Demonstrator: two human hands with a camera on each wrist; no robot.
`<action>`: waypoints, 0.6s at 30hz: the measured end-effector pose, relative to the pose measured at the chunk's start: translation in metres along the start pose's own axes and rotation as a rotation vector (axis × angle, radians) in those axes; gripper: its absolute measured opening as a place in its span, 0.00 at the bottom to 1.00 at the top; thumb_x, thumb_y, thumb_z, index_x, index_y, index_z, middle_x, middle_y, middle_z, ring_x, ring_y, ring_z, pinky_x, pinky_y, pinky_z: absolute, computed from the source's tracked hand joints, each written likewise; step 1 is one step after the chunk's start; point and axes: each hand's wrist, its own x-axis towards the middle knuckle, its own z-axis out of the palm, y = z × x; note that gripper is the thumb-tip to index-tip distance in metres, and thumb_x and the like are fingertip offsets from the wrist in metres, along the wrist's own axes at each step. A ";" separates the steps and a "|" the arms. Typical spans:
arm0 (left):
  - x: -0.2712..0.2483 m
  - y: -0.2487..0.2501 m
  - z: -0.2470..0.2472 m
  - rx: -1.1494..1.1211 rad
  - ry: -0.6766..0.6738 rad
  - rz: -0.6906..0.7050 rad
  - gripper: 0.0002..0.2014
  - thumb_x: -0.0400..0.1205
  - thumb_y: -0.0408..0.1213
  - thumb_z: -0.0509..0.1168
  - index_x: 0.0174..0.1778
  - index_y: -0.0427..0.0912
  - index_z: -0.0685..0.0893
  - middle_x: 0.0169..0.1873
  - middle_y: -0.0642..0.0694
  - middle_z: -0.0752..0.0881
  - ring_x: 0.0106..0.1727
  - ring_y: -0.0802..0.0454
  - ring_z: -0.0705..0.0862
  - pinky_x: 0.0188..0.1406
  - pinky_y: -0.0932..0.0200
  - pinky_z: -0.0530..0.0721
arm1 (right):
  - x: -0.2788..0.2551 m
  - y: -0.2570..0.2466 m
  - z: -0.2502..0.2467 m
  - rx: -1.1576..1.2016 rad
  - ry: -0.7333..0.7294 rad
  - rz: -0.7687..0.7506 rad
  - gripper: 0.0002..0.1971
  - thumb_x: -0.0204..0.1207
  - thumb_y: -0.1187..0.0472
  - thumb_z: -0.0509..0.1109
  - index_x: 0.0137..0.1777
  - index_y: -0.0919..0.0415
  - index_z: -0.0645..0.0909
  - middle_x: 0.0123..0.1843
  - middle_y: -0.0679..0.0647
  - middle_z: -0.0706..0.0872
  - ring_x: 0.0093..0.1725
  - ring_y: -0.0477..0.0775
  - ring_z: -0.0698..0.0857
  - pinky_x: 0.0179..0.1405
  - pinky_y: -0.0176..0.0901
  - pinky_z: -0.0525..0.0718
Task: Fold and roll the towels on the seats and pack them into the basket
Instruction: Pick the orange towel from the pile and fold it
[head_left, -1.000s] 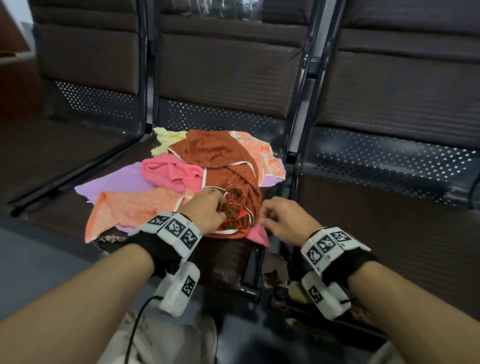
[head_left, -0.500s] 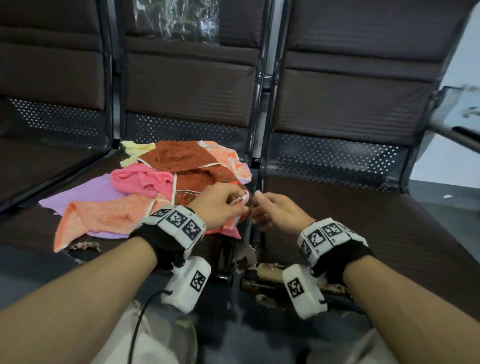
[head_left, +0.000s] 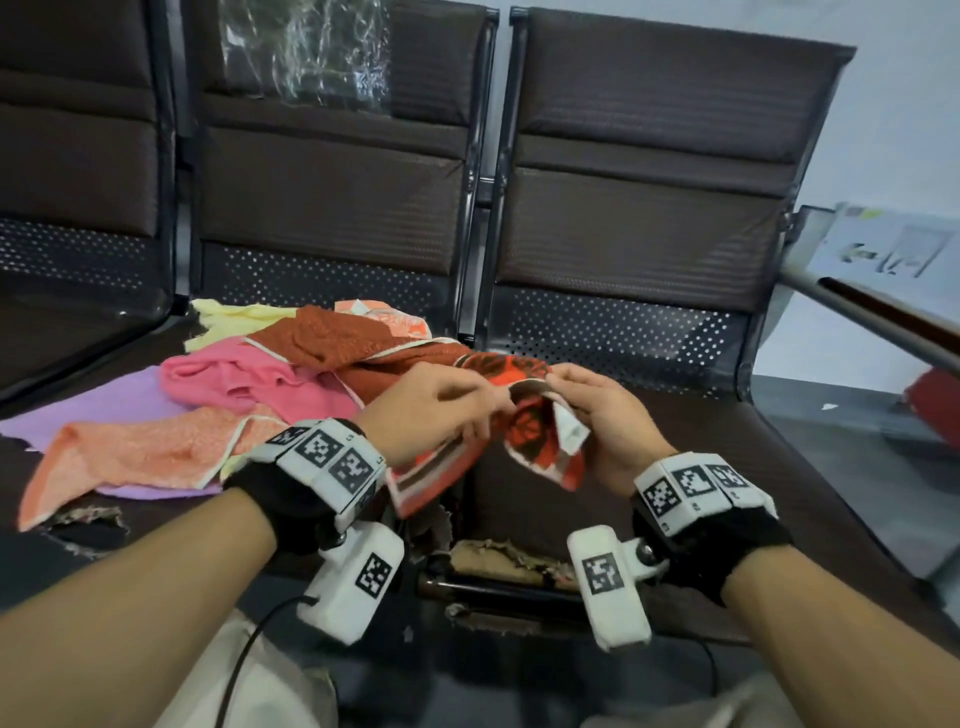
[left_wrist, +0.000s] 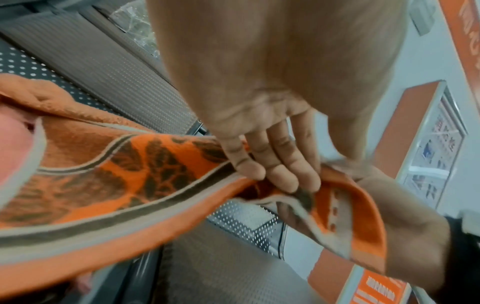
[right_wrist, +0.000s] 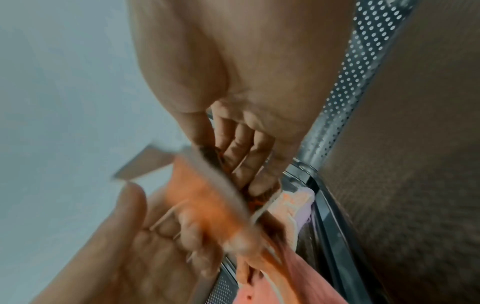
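Both my left hand (head_left: 431, 410) and right hand (head_left: 602, 415) pinch the orange patterned towel (head_left: 519, 431) edge; its length trails left toward the pile.

patterned towel (head_left: 524, 395): looped terry cloth, matt, woven flat border
pink towel (head_left: 234, 374): fuzzy cloth, matt
seat pads (head_left: 639, 249): ribbed dark brown covering, dull sheen
seat frame (head_left: 613, 327): perforated metal, glossy
wrap on backrest (head_left: 306, 52): clear crinkled plastic, shiny

Dim even light, blurred wrist views
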 end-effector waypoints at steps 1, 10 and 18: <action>0.004 -0.002 -0.002 -0.024 0.106 0.003 0.06 0.81 0.34 0.65 0.45 0.42 0.89 0.31 0.45 0.86 0.34 0.55 0.82 0.38 0.68 0.79 | -0.001 -0.005 -0.007 0.060 -0.003 -0.025 0.12 0.82 0.66 0.60 0.36 0.59 0.75 0.35 0.57 0.76 0.33 0.52 0.77 0.43 0.48 0.76; 0.047 -0.065 -0.006 0.580 0.191 -0.188 0.25 0.82 0.37 0.62 0.77 0.41 0.68 0.71 0.42 0.72 0.74 0.45 0.68 0.76 0.56 0.61 | 0.000 -0.006 -0.060 -0.281 -0.099 0.007 0.07 0.65 0.64 0.65 0.28 0.62 0.75 0.38 0.65 0.79 0.37 0.56 0.80 0.41 0.48 0.79; 0.070 -0.117 0.005 0.775 -0.222 -0.472 0.29 0.82 0.44 0.64 0.78 0.41 0.64 0.61 0.42 0.84 0.67 0.42 0.79 0.65 0.53 0.75 | 0.017 0.023 -0.070 -1.035 -0.442 0.232 0.04 0.70 0.63 0.75 0.35 0.56 0.85 0.45 0.65 0.88 0.42 0.52 0.82 0.49 0.52 0.81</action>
